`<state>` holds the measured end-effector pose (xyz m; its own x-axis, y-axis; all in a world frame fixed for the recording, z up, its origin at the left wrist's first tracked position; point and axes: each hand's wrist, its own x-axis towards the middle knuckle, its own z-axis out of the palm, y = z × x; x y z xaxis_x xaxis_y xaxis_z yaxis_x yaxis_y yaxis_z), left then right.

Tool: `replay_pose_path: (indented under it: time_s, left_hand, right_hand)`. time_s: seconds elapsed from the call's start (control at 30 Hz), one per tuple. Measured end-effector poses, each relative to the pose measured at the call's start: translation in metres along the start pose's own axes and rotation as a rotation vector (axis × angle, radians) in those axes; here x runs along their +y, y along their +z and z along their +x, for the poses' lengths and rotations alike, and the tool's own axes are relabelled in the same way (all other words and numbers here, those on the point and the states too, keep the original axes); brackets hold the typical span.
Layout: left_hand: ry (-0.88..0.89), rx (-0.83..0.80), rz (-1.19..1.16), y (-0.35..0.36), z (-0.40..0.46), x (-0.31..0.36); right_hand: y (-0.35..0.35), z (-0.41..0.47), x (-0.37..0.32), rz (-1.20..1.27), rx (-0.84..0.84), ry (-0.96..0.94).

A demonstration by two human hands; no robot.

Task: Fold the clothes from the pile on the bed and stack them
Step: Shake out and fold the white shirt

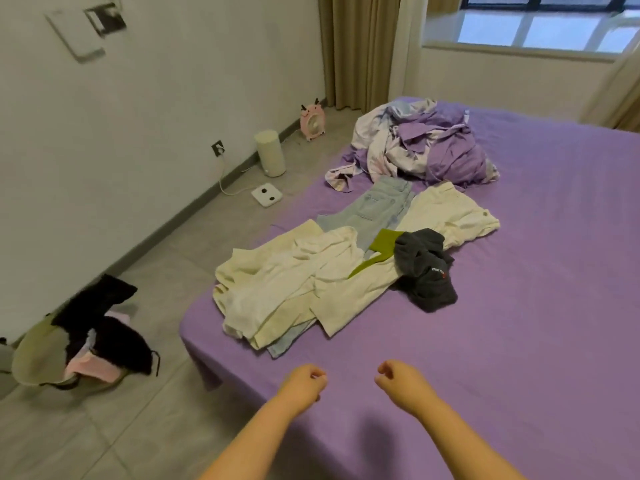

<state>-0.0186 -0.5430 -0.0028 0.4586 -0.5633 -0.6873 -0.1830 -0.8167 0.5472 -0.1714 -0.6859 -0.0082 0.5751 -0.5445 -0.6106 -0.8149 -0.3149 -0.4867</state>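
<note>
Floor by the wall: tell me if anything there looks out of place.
Yes. A heap of black and pink clothes lies on the floor spilling over an olive bag, off the bed where the rest lie.

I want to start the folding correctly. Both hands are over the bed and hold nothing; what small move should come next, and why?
Probably reach the left hand forward to the cream garment, the nearest piece of the pile. Both it and the right hand are curled and empty above the bare purple sheet, nothing looks folded yet, and that garment lies on top, apparently free to lift.
</note>
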Motion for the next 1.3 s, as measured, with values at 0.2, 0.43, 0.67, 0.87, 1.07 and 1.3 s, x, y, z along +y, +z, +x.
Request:
replay_pose_path:
  time_s: [0.2,0.43,0.67,0.87,1.07,1.3]
  left_hand:
    - [0.016,0.048,-0.057,-0.050,0.015,-0.001]
    - [0.050,0.101,-0.114,-0.090,0.059,0.020]
    - [-0.036,0.090,-0.099,-0.116,0.149,0.036]
    - [0.008,0.123,-0.090,-0.135,0.231,0.071]
    - [0.110,0.142,0.030,-0.158,0.308,0.118]
    - [0.251,0.187,0.321,-0.154,0.405,0.128]
  right_hand:
    - [-0.010,0.034,-0.051,-0.049,0.005,-0.026]
    - [-0.033,0.093,-0.084,-0.058,-0.008,-0.064]
    - [-0.060,0.190,-0.094,-0.047,-0.013,-0.066]
    - [-0.082,0.263,-0.086,-0.082,-0.009,-0.036]
    - [-0.094,0.314,-0.088,-0.008,-0.006,-0.010]
    - [-0.087,0.381,-0.083,0.067,0.125,0.117]
